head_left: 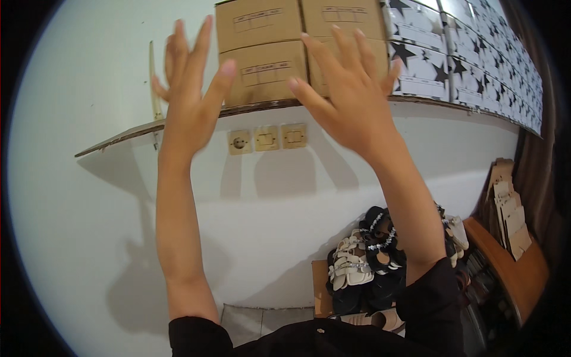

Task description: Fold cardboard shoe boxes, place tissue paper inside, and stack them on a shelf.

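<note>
Both arms reach up and forward toward a wall shelf. My left hand is raised with its fingers apart and nothing in it, in front of the wall and the left side of the stacked brown cardboard boxes. Spread wide, my right hand is also without anything in it. It overlaps the right-hand brown boxes and the edge of the white boxes with black stars. Whether either hand touches a box cannot be told.
Below the shelf, a socket and two switches sit on the white wall. Black and cream sandals are piled low on the right. Beside them stands a wooden cabinet with folded cardboard on top, near a brown curtain.
</note>
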The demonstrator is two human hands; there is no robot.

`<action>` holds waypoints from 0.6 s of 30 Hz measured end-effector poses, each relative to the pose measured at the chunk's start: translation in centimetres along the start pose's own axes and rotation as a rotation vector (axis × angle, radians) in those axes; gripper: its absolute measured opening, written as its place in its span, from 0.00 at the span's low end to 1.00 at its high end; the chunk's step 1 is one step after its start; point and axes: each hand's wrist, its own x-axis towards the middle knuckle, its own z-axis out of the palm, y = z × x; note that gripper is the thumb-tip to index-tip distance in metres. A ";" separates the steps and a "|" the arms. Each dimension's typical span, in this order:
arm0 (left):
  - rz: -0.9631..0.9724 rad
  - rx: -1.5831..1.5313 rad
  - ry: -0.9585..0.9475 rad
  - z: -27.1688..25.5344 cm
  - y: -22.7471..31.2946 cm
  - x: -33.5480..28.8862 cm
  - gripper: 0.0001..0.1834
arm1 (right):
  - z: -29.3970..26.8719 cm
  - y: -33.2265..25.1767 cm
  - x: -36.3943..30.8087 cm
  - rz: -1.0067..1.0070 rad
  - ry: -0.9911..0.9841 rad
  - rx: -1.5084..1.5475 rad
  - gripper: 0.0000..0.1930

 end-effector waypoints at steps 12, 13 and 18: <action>0.275 -0.675 0.541 11.2 10.4 -28.9 0.25 | -18.6 8.7 -27.7 0.594 0.076 -0.182 0.18; 0.069 -0.578 0.258 11.5 12.9 -30.7 0.22 | -20.5 9.1 -29.7 0.630 -0.008 -0.260 0.17; -0.595 -1.037 -0.225 15.6 27.7 -36.2 0.18 | -38.0 13.4 -36.1 0.771 -0.072 -0.707 0.16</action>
